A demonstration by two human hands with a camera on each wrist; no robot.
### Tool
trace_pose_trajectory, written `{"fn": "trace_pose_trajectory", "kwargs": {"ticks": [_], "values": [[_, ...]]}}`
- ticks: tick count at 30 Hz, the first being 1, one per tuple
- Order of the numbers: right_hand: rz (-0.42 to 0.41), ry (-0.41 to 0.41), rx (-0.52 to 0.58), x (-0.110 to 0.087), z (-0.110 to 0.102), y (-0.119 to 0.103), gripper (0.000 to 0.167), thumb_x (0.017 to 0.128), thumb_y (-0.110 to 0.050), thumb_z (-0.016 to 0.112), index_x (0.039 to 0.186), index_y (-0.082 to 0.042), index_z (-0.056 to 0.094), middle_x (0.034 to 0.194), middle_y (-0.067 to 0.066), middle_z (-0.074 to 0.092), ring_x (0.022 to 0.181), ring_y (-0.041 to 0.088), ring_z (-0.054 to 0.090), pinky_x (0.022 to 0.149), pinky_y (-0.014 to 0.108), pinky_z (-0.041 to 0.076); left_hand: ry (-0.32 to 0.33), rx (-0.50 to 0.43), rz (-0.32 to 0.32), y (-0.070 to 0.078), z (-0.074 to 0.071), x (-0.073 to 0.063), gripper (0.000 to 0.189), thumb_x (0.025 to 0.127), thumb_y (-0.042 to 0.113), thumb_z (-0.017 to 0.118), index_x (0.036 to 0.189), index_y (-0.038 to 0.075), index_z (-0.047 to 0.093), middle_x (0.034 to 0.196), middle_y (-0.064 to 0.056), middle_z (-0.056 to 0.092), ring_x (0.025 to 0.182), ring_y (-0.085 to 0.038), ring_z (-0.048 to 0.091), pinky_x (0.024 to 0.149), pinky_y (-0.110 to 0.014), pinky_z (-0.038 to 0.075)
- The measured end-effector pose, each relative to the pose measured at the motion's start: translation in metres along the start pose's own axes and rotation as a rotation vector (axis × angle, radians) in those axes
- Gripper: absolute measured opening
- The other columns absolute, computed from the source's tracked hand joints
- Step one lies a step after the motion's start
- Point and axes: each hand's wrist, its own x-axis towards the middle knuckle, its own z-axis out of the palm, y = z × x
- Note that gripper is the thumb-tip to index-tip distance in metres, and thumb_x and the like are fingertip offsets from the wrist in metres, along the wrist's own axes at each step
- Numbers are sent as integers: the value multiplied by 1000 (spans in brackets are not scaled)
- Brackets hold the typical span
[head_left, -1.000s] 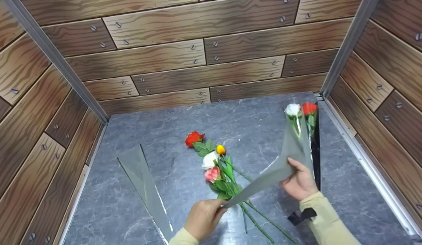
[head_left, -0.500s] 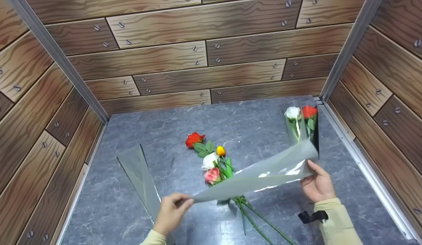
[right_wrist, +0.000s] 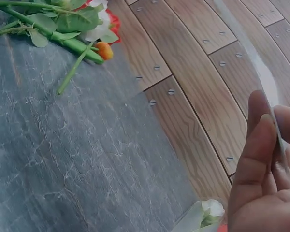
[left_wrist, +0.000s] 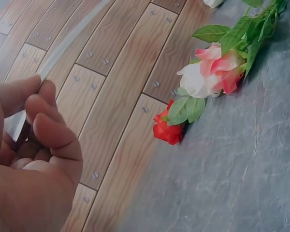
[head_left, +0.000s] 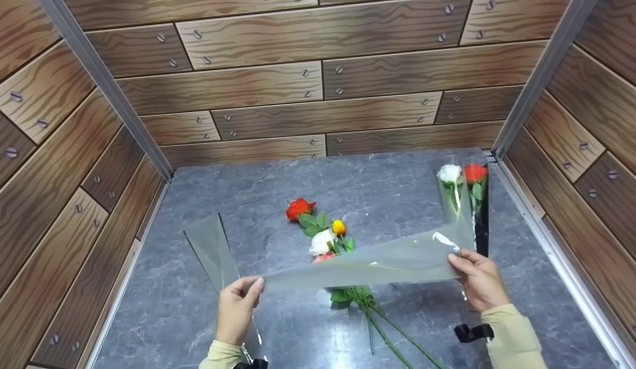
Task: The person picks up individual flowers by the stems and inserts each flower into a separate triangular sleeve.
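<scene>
Between both hands stretches a translucent, cone-shaped flower sleeve (head_left: 364, 264), held level above the tabletop. My left hand (head_left: 237, 310) pinches its narrow end between thumb and fingers. The wide end is pinched by my right hand (head_left: 479, 279), thumb on the near face. Beneath it lie loose artificial flowers: a red rose (head_left: 300, 209), a yellow-orange tulip (head_left: 339, 227), a white rose (head_left: 323, 241) and a pink-and-white rose (left_wrist: 210, 70). The sleeve overlaps part of the pink bloom and the upper stems in the head view. Green stems (head_left: 384, 333) run toward the front.
A second sleeve (head_left: 210, 246) lies flat at the left, partly behind my left hand. At the back right, a white rose (head_left: 450, 173) and a red rose (head_left: 475, 173) lie in sleeves side by side. Wood-patterned walls (head_left: 266, 82) enclose the grey marbled tabletop (head_left: 236, 189).
The left hand has moved left and the right hand slightly right, swinging the sleeve from a slant to nearly level and spreading it across the flowers. The flowers stay where they were.
</scene>
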Motion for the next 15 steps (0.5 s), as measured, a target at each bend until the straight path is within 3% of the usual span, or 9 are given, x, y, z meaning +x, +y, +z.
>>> {"fn": "trace_pose_trajectory", "kwargs": {"ticks": [7,15], "values": [[-5,65,-96,-3,3,-6,6,90,-1,65,85,-5,63,70,0,65,60,9,61,54,22,49,32,4,-5,-6,4,0,19,91,16,67,88,-3,68,58,-3,48,51,-10,42,48,-22,35],[-83,173,-215,-1,8,-6,9,87,-4,70,85,-1,62,64,-1,62,51,7,55,44,20,43,49,-31,-39,-12,5,-1,16,91,8,65,89,-8,67,61,-3,51,49,-9,43,47,-19,34]]}}
